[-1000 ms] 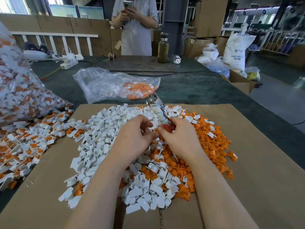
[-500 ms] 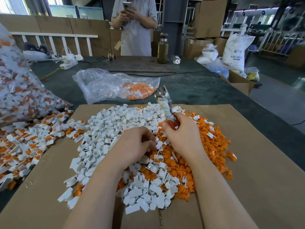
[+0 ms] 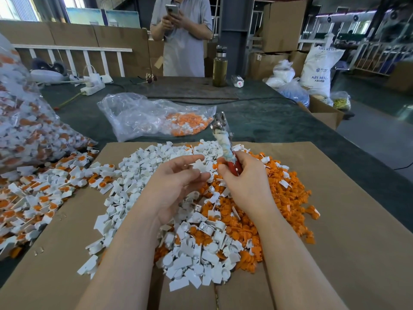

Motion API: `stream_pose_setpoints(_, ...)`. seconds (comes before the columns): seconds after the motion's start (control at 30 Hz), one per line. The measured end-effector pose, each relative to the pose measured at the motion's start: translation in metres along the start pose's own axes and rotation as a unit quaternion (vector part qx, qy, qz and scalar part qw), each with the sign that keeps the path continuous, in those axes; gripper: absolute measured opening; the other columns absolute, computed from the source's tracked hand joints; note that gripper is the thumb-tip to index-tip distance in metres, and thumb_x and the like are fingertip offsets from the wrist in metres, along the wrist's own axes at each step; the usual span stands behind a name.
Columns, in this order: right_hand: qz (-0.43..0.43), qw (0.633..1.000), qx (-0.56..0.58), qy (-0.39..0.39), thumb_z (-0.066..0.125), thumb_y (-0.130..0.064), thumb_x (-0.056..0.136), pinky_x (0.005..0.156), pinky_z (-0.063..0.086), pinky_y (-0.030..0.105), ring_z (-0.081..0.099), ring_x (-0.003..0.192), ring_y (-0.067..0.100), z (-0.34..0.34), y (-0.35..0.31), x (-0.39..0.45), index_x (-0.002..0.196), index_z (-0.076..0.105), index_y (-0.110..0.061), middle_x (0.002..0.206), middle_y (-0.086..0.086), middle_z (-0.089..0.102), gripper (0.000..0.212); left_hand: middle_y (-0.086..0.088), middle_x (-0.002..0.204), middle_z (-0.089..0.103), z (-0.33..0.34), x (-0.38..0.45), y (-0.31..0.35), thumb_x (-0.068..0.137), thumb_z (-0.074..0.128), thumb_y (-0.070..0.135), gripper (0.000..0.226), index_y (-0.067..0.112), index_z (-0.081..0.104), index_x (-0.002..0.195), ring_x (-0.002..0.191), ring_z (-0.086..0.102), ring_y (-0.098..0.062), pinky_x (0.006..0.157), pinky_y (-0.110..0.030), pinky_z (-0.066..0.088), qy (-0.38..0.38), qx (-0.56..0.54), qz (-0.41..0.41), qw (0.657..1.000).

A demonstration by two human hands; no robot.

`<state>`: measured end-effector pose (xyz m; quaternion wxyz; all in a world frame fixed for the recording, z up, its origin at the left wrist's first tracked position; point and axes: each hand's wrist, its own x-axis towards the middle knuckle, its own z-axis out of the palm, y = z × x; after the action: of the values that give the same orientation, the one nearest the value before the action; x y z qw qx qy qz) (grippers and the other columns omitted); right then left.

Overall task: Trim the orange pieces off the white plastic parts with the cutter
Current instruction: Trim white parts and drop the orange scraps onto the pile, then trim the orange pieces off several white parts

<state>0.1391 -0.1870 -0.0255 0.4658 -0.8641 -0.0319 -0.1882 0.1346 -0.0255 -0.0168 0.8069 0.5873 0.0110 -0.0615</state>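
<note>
- A flat brown cardboard sheet carried a heap of trimmed white plastic parts beside cut orange pieces.
- The right hand gripped the red-handled metal cutter, nose up.
- The left hand pinched one white part just beside the cutter handle.
- Risk: the thin pinch could let that part drop into the heap.

Upper right of frame: white woven sack beside the cardboard boxes carries blue print, "ABS RESIN" on its lower face, partly repeated near its top edge. Smaller line beneath and the logo are illegible. Small label on carton unreadable. No other legible text.
</note>
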Motion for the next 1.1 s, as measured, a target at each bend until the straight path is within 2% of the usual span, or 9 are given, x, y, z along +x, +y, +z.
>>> stream_pose_setpoints(0.2,-0.013,1.0,0.002,0.006,0.064,-0.031,0.092,0.06,0.036,0.015,0.054,0.07,0.003,0.001,0.001,0.0,0.094,0.059,-0.028,0.075,-0.017,0.056,0.006,-0.007,0.075,0.068,0.004,-0.001,0.001,0.089,0.063,-0.006,0.021,0.007,0.063,0.106,0.076,0.075,-0.024,0.076,-0.035,0.062,0.017,-0.015,0.009,1.0)
stream_pose_setpoints(0.37,0.003,1.0,0.013,-0.001,0.062,-0.036,0.093,0.059,0.036,0.019,0.052,0.068,0.004,0.001,0.002,0.0,0.091,0.058,-0.03,0.074,-0.014,0.055,0.007,0.0,0.064,0.062,0.003,0.002,0.0,0.093,0.056,-0.005,0.03,0.013,0.072,0.111,0.063,0.065,-0.012,0.071,-0.029,0.06,0.028,0.014,0.021,0.999)
stream_pose_setpoints(0.5,0.002,1.0,0.007,-0.002,0.062,-0.035,0.093,0.059,0.037,0.019,0.053,0.07,0.005,0.001,0.002,0.0,0.09,0.057,-0.03,0.075,-0.014,0.056,0.007,0.0,0.074,0.062,0.004,0.003,0.0,0.089,0.068,0.01,0.009,0.016,0.075,0.091,0.061,0.053,-0.012,0.059,-0.026,0.052,0.079,0.006,0.004,0.997)
stream_pose_setpoints(0.63,0.002,1.0,-0.01,-0.005,0.061,-0.036,0.093,0.057,0.033,0.015,0.051,0.067,0.003,0.002,0.001,0.0,0.094,0.057,-0.027,0.074,-0.016,0.054,0.009,0.007,0.07,0.061,0.006,0.006,-0.006,0.087,0.073,0.022,0.006,0.023,0.07,0.082,0.061,0.048,-0.011,0.065,-0.029,0.041,0.127,0.112,0.041,0.985)
stream_pose_setpoints(0.73,0.001,1.0,-0.013,-0.007,0.061,-0.036,0.093,0.058,0.036,0.016,0.054,0.07,0.003,0.003,0.0,-0.001,0.097,0.058,-0.027,0.076,-0.017,0.055,0.01,0.009,0.068,0.06,0.008,0.007,-0.006,0.09,0.069,0.023,0.005,0.022,0.068,0.085,0.064,0.05,-0.01,0.066,-0.029,0.041,0.142,0.121,0.045,0.981)
stream_pose_setpoints(0.8,0.002,1.0,-0.014,-0.006,0.061,-0.037,0.093,0.06,0.039,0.016,0.056,0.073,0.004,0.003,0.0,-0.001,0.098,0.058,-0.028,0.079,-0.017,0.057,0.01,0.004,0.067,0.059,0.009,0.007,-0.006,0.091,0.068,0.026,0.006,0.02,0.067,0.088,0.066,0.051,-0.019,0.066,-0.028,0.041,0.14,0.122,0.047,0.981)
stream_pose_setpoints(0.9,0.001,1.0,-0.017,-0.005,0.062,-0.036,0.093,0.058,0.037,0.015,0.055,0.072,0.003,0.003,-0.001,-0.001,0.097,0.058,-0.029,0.078,-0.017,0.056,0.009,-0.001,0.07,0.063,0.012,0.005,-0.005,0.093,0.064,0.027,0.009,0.022,0.067,0.087,0.096,0.055,-0.035,0.068,-0.029,0.044,0.148,0.153,0.054,0.976)
stream_pose_setpoints(1.0,0.001,1.0,-0.02,-0.007,0.062,-0.036,0.093,0.057,0.035,0.014,0.054,0.07,0.002,0.004,-0.001,-0.001,0.096,0.058,-0.028,0.076,-0.017,0.056,0.009,-0.006,0.102,0.065,0.015,0.005,-0.004,0.097,0.054,0.018,0.02,0.025,0.069,0.086,0.114,0.053,-0.042,0.078,-0.037,0.052,0.159,0.19,0.052,0.967)
stream_pose_setpoints(1.1,0.001,1.0,-0.019,-0.006,0.062,-0.036,0.093,0.057,0.036,0.015,0.054,0.07,0.004,0.003,0.0,-0.002,0.096,0.059,-0.027,0.076,-0.016,0.055,0.01,-0.013,0.116,0.064,0.015,0.004,-0.004,0.097,0.044,0.013,0.034,0.028,0.073,0.089,0.113,0.057,-0.036,0.079,-0.035,0.049,0.158,0.197,0.047,0.966)
